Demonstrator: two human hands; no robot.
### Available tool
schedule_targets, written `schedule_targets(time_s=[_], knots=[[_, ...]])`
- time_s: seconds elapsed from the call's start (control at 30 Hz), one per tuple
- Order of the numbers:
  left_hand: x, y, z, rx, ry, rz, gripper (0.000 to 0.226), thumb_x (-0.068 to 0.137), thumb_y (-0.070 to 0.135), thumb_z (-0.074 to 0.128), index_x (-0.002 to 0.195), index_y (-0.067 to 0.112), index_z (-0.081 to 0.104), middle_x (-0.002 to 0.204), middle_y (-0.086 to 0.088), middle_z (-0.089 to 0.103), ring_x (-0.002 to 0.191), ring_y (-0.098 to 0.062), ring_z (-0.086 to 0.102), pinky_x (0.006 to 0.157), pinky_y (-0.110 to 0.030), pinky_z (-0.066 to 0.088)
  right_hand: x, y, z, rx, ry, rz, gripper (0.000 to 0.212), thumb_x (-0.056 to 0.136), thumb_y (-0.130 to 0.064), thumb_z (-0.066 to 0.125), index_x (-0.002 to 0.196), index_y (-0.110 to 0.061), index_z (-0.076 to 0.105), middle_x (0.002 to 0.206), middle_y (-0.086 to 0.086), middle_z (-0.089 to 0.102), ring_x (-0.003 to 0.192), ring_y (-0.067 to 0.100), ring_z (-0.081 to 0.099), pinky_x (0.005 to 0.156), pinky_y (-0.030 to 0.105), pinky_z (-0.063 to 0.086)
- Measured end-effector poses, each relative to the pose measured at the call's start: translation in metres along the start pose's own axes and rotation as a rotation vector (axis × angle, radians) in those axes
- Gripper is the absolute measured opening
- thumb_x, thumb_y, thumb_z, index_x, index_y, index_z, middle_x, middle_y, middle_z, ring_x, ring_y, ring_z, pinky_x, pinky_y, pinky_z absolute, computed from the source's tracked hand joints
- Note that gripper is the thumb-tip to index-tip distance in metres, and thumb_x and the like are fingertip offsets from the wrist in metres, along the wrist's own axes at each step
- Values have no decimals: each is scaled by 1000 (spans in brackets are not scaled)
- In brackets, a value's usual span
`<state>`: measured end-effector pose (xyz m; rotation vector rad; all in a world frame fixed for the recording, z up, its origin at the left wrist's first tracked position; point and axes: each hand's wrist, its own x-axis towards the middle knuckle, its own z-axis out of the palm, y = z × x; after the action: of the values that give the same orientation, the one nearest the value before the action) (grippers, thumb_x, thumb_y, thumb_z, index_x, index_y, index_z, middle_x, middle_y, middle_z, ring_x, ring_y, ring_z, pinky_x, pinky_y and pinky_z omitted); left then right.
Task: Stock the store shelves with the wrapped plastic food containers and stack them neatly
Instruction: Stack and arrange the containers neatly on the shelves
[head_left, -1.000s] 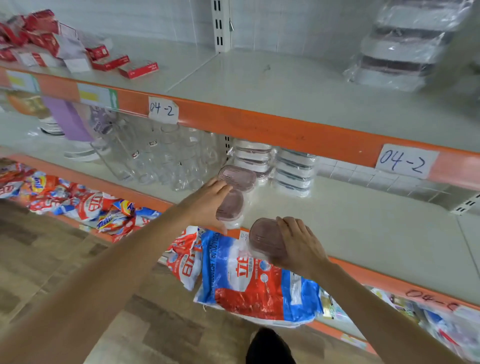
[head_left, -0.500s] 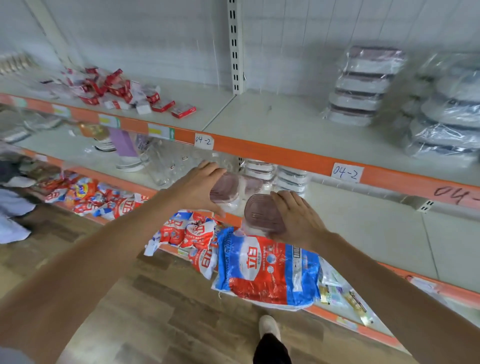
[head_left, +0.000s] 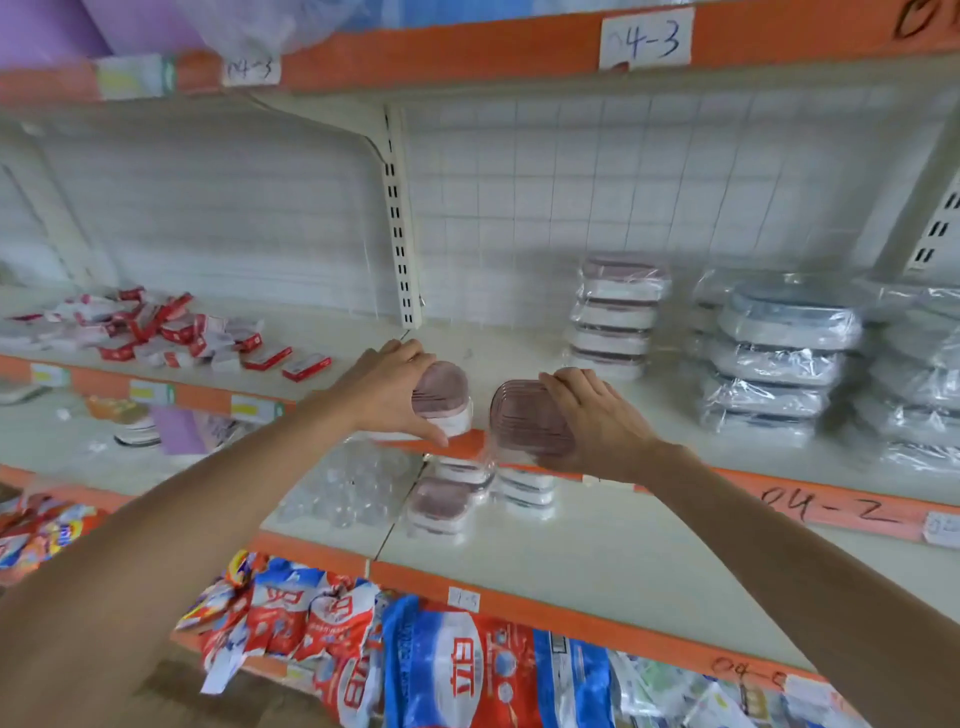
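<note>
Orange shelf edge (head_left: 462, 444), left hand (head_left: 387, 395) gripping container (head_left: 441, 397), right hand (head_left: 592, 415) gripping second container (head_left: 524, 421), bare shelf beyond.

Orange-edged shelves (head_left: 519, 62), white grid wall (head_left: 623, 182)

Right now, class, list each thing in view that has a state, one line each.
Left hand: grips a pink-lidded container.
Right hand: holds a second container, tilted.
Pink-lidded stack: wrapped, upright on the shelf.
Grey-lidded stack: wrapped, upright.
Red boxes: scattered loosely.
</note>
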<state>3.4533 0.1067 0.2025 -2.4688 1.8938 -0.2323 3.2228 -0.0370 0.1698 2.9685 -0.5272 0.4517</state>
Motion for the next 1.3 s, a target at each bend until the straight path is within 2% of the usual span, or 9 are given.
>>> schedule_targets(time_s=[0.27, 0.57, 0.63, 0.73, 0.87, 0.93, 1.07, 1.2, 1.3], knots=[[97, 12, -22, -57, 78, -18, 106, 54, 77, 69, 136, 16, 42, 123, 2, 45, 118, -19, 42, 97, -38, 40, 43, 82, -30, 24, 52, 53, 99, 71, -60, 67, 146, -11, 24, 139, 4, 32, 130, 22, 30, 110, 32, 26], [139, 39, 37, -103, -46, 16, 108, 55, 78, 67, 140, 19, 37, 126, 4, 42, 120, -18, 38, 101, -38, 36, 31, 115, 34, 147, -205, 206, 101, 72, -61, 68, 147, -11, 21, 142, 4, 28, 132, 22, 28, 110, 37, 30], [143, 37, 50, -81, -104, 22, 116, 51, 87, 59, 141, 19, 35, 128, 3, 41, 120, -19, 38, 101, -38, 36, 30, 116, 46, 205, -197, 230, 101, 73, -60, 68, 148, -12, 19, 144, 3, 24, 134, 21, 25, 112, 34, 27], [144, 29, 68, -143, -89, -16, 144, 24, 105, 27, 144, 26, 30, 135, 4, 37, 124, -22, 36, 103, -41, 34, 34, 120, 52, 239, -188, 254, 102, 73, -56, 70, 148, -12, 18, 145, 4, 22, 135, 21, 22, 112, 31, 22], [140, 28, 81, -310, -27, -76, 124, 42, 90, 56, 148, 36, 21, 140, 0, 25, 132, -25, 25, 110, -45, 25, 37, 126, 53, 291, -275, 282, 106, 73, -52, 72, 150, -15, 10, 147, 3, 16, 137, 21, 14, 113, 30, 16], [141, 22, 84, -454, -54, -73, 114, 58, 61, 79, 150, 32, 18, 138, -3, 18, 134, -22, 17, 115, -38, 21, 38, 129, 53, 318, -297, 292, 105, 75, -48, 72, 151, -15, 7, 147, 2, 15, 138, 20, 11, 113, 29, 15], [136, 4, 92, -607, -135, -95, 107, 69, 24, 83, 151, 20, 13, 137, -3, 15, 137, -18, 15, 114, -26, 17, 39, 129, 55, 336, -301, 285, 103, 78, -40, 72, 151, -15, 5, 148, 1, 14, 138, 18, 10, 112, 26, 13], [132, -2, 86, -722, 0, -148, 102, 57, 26, 89, 142, 15, 33, 125, 2, 28, 127, -17, 36, 103, -20, 27, 40, 126, 53, 346, -360, 285, 109, 78, -47, 70, 151, -14, -3, 155, 1, 5, 142, 19, 4, 114, 29, 11], [137, 11, 58, -878, 166, -140, 114, 36, 55, 79, 136, 16, 41, 124, 5, 33, 118, -9, 42, 100, -17, 29, 43, 123, 36, 354, -411, 307, 120, 75, -58, 67, 148, -15, -19, 158, 0, -11, 146, 19, -6, 116, 35, 6]])
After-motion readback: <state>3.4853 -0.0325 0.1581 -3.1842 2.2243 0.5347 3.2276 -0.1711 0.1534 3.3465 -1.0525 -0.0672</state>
